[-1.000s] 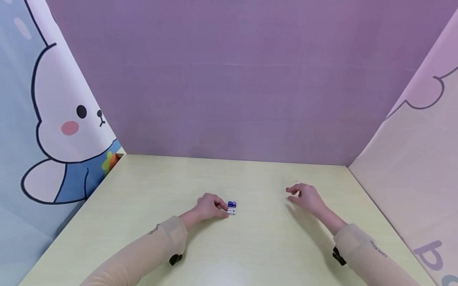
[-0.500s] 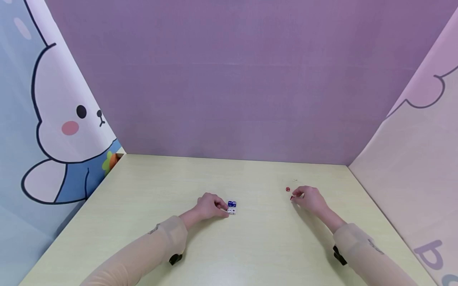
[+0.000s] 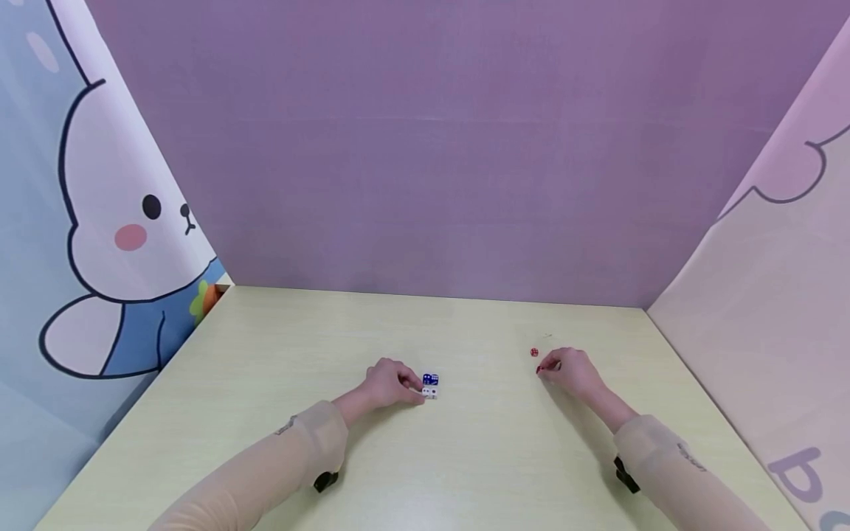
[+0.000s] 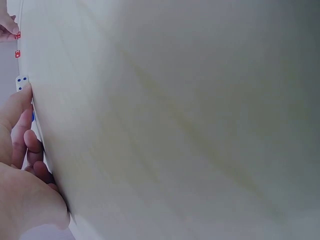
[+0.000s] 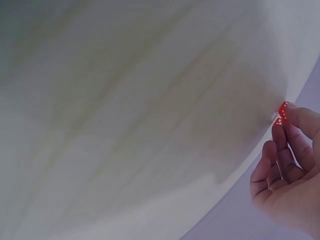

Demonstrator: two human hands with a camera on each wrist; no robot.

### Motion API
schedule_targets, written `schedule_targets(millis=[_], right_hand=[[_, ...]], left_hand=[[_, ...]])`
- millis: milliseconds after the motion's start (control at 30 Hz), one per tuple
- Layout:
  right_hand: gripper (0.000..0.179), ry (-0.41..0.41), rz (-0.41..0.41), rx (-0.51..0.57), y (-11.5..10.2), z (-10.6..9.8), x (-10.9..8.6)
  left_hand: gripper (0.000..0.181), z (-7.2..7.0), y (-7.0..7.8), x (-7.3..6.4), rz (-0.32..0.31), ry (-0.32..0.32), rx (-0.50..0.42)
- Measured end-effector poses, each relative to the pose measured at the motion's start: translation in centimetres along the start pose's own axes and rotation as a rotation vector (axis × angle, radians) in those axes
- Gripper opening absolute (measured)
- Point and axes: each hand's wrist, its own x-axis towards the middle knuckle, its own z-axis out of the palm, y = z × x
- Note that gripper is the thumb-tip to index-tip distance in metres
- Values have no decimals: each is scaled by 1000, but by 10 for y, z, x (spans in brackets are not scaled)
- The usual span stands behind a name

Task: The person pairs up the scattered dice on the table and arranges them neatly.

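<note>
Two white dice (image 3: 429, 394) sit side by side, with two blue dice (image 3: 430, 379) directly behind them. My left hand (image 3: 390, 383) pinches at the left side of this block; in the left wrist view a fingertip presses the white die (image 4: 22, 81), while a blue die (image 4: 33, 116) is mostly hidden behind the fingers. To the right, my right hand (image 3: 572, 369) pinches a red die (image 3: 539, 369) between thumb and fingertips, low over the table. Just beyond it lies a second red die (image 3: 534, 352). The right wrist view shows the pinched red die (image 5: 284, 110) at the fingertips.
The pale wooden table (image 3: 465, 464) runs back to a purple panel (image 3: 438, 162). A rabbit-print cloth (image 3: 126, 221) stands at the left and a pale printed cloth (image 3: 770, 317) at the right. A faint small mark (image 3: 547, 335) shows behind the red dice.
My right hand has left one red die behind and come nearer, now pinching another red die, which has shifted slightly left. The left hand and its dice have stayed put.
</note>
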Motion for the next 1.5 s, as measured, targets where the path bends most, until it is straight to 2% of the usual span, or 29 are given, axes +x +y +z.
schedule_targets(millis=[433, 733, 933, 1133, 1500], right_hand=[[6, -22, -47, 41, -12, 9, -4], [4, -48, -49, 89, -19, 16, -7], [6, -64, -39, 124, -25, 20, -8], [8, -94, -28, 185, -31, 23, -11], [8, -140, -35, 232, -44, 30, -16]], left_hand=[[18, 2, -1, 1, -8, -8, -7], [17, 3, -3, 1, -19, -14, -25], [18, 3, -2, 1, 6, -6, -20], [18, 2, -3, 1, 0, -8, -33], [22, 1, -7, -2, 11, -20, -142]])
